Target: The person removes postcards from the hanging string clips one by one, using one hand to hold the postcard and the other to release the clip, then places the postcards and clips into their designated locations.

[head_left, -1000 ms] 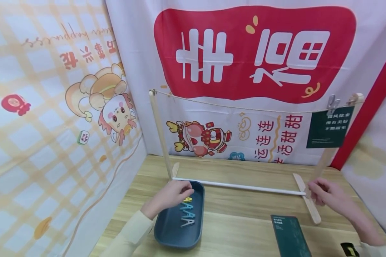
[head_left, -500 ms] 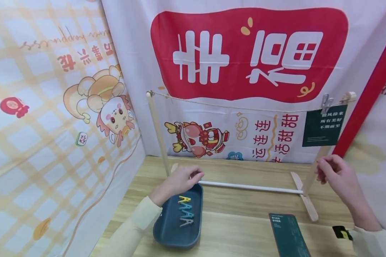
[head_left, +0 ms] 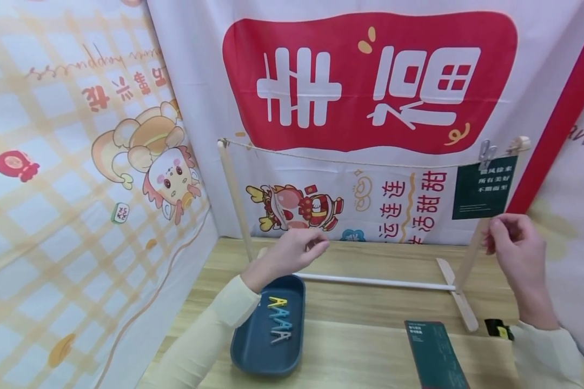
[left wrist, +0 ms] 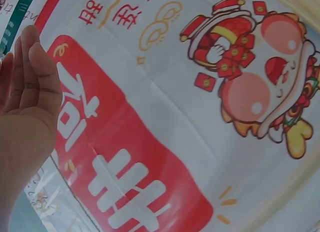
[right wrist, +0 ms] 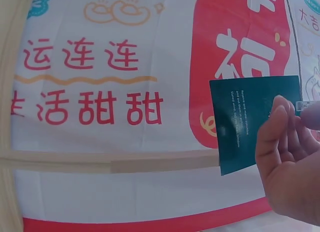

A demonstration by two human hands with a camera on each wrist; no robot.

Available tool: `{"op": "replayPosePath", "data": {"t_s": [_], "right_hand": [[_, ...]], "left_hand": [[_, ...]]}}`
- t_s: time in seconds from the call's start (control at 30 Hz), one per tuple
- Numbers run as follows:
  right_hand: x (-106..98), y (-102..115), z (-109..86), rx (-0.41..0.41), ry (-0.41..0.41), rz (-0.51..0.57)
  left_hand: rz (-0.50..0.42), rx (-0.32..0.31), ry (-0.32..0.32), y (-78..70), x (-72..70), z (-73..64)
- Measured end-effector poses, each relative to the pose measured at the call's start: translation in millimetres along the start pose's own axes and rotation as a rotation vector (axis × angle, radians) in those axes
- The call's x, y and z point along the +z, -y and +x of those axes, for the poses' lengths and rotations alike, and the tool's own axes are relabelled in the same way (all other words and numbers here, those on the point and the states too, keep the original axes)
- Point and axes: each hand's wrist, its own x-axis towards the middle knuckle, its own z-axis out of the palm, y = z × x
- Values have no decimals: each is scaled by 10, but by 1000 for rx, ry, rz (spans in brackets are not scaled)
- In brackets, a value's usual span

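My left hand (head_left: 297,251), fingers loosely bent and holding nothing, hovers above the far end of a dark blue tray (head_left: 267,367). In the tray lie a yellow clothespin (head_left: 277,302) and several blue and grey ones. My right hand (head_left: 521,248), also loosely curled around nothing, is in front of the frame's right post, just below a dark green card (head_left: 482,194). A grey clothespin (head_left: 488,153) clips that card to a thin string (head_left: 360,160) near its right end. In the right wrist view the card (right wrist: 235,127) appears partly behind my fingers.
The string runs between two wooden posts (head_left: 234,200), joined low down by a white rod (head_left: 379,282). Another green card (head_left: 435,351) lies on the wooden table (head_left: 350,346). A small black-and-yellow object (head_left: 498,328) is beside my right wrist. Printed cloths (head_left: 185,32) hang behind and left.
Both hands have risen. My left hand moved up and right from over the tray, and my right hand went up from the right post's base towards the hanging card.
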Motion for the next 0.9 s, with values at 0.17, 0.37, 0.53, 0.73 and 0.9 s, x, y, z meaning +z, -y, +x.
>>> {"op": "replayPosePath", "data": {"t_s": [0.17, 0.37, 0.53, 0.73, 0.9], "right_hand": [[63, 44, 91, -17, -129, 25], [116, 39, 158, -37, -196, 67], [170, 5, 193, -51, -226, 123], [224, -6, 218, -51, -239, 144], [219, 38, 242, -49, -284, 157]], "left_hand": [[-19, 69, -64, -80, -130, 205], [-33, 82, -74, -175, -277, 441], [-22, 125, -37, -329, -372, 721], [36, 179, -19, -572, -490, 1135], [57, 165, -11, -773, -438, 1392]]}}
